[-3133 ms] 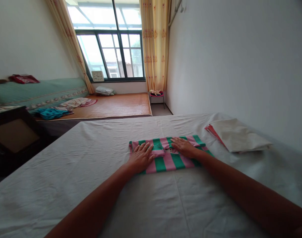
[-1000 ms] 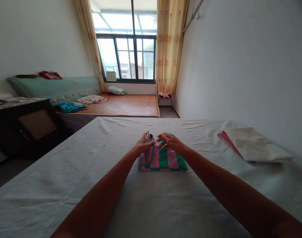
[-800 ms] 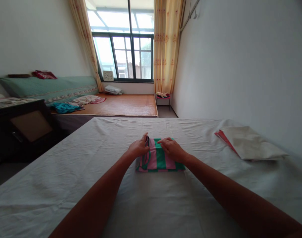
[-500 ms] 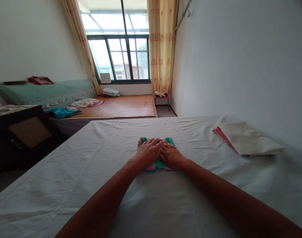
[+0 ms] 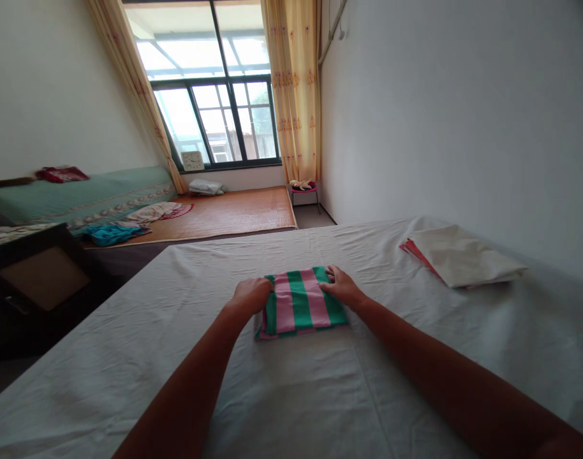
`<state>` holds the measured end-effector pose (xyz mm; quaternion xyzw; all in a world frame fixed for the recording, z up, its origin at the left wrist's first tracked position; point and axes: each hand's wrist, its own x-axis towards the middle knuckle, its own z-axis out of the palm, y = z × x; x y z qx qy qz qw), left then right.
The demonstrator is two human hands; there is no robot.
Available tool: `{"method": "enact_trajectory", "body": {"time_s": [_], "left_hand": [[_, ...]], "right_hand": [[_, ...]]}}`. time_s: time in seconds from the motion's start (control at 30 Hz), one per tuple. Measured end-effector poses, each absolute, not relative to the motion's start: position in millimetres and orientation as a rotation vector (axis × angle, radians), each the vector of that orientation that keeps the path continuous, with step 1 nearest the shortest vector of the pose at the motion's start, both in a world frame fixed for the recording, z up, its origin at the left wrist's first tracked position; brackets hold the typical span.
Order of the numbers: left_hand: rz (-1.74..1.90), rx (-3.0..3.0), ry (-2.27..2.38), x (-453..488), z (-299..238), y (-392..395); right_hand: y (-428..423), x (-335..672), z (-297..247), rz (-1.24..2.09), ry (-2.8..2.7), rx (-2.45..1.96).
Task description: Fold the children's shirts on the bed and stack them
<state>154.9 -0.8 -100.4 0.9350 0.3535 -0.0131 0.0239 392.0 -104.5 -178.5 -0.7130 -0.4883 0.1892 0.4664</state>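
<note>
A folded garment with pink and green stripes [image 5: 301,305] lies on the white bed sheet [image 5: 282,395] in front of me. My left hand [image 5: 250,295] is at the garment's left edge with its fingers curled around that edge. On the right side, my right hand [image 5: 340,288] grips the garment's far right corner with fingers closed on the cloth. Both arms reach forward over the sheet.
A folded cream cloth over a red one [image 5: 458,260] lies at the bed's right near the wall. Beyond the bed stand a mat-covered bed [image 5: 224,210] with clothes, a dark cabinet [image 5: 28,280] at left, a small stool [image 5: 303,188] and a curtained window.
The wide striped garment was folded in half into a smaller square. Both hands pressed flat on top of it, then slid apart to its left and right edges.
</note>
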Motion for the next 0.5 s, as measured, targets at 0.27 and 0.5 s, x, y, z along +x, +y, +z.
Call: {"method": "enact_trajectory", "body": {"time_s": [0.27,0.5], "left_hand": [[-0.056,2.709,0.615,141,-103,14],[0.283,2.721,0.667,140,-103,15]], "right_hand": [[-123,384,-147,1.087,-1.099,-1.555],[-132,385,-141,1.021,-1.042,-1.451]]}}
